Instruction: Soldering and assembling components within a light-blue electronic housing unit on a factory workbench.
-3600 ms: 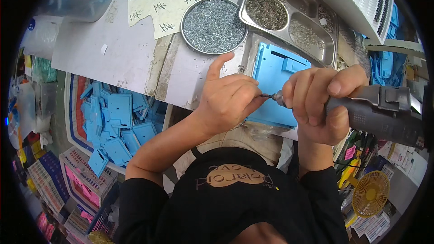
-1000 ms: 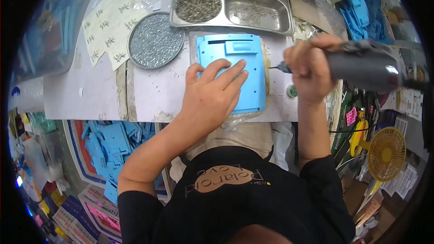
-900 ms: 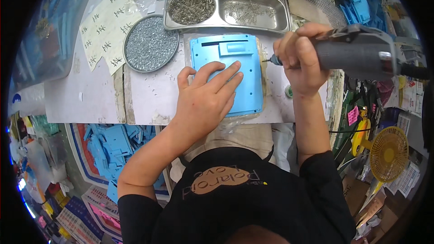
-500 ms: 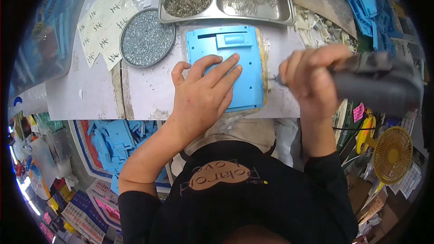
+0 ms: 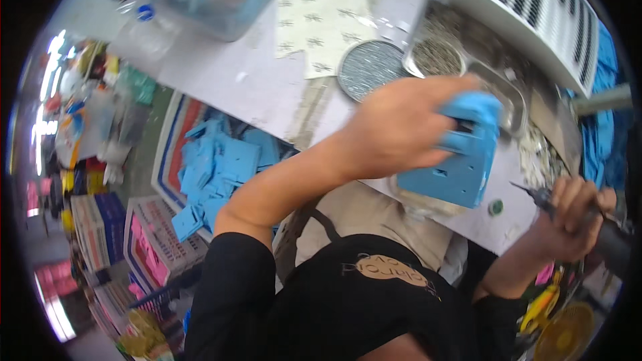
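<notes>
My left hand (image 5: 394,127) is closed on the upper part of a light-blue plastic panel (image 5: 451,180), which looks tilted up off the table. Small holes and a dark slot show in the panel's face; my fingers hide part of it. Under its near edge lies a pale, plastic-wrapped pad (image 5: 424,206). Off to the right, my right hand (image 5: 572,217) is wrapped round a dark powered screwdriver (image 5: 614,244). Its thin bit points left, apart from the panel. Between the two lies a small green round piece (image 5: 495,207) on the table.
A round dish of small silvery screws (image 5: 368,70) and a steel compartment tray (image 5: 515,110) stand beyond the panel. White plastic parts (image 5: 538,160) lie at the right, below a white slatted case (image 5: 528,20). Blue pieces fill a crate (image 5: 224,160) at lower left.
The view has swung, shifting the table in the picture. My left hand, flat on the panel before, now grips and tilts it. My right hand has drawn the screwdriver away from the panel's side.
</notes>
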Demonstrator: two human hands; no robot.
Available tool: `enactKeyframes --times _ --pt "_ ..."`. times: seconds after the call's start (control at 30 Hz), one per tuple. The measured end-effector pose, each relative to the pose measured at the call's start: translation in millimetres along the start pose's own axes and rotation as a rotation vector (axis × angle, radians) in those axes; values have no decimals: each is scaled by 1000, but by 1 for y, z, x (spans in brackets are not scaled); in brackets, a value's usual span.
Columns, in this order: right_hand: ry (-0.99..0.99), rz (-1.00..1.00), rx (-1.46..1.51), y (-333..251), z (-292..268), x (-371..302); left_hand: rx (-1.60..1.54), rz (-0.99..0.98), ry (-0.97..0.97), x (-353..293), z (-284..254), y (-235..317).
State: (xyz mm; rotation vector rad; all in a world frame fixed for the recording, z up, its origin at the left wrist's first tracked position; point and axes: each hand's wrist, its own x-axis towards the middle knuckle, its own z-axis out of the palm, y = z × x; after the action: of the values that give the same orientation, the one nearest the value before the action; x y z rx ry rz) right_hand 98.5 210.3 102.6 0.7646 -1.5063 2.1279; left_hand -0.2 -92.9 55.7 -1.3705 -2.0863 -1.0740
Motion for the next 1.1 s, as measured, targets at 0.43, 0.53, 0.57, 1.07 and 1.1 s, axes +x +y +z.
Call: enactKeyframes --times 0.43,0.53,0.57,1.07,1.1 --pt "259 98 -66 43 -12 12 1231 -1845 742 -502 -230 -5" --pt "257 96 -105 47 -4 18 1395 -1161 701 -362 -246 -49" --pt "267 78 -146 49 -1 20 1269 -873 736 -286 -253 -65" --pt "361 122 -345 21 -26 -3 1260 -1291 677 86 -470 -289" --pt "306 192 -327 14 -37 -5 1238 -1312 723 84 -476 -287"
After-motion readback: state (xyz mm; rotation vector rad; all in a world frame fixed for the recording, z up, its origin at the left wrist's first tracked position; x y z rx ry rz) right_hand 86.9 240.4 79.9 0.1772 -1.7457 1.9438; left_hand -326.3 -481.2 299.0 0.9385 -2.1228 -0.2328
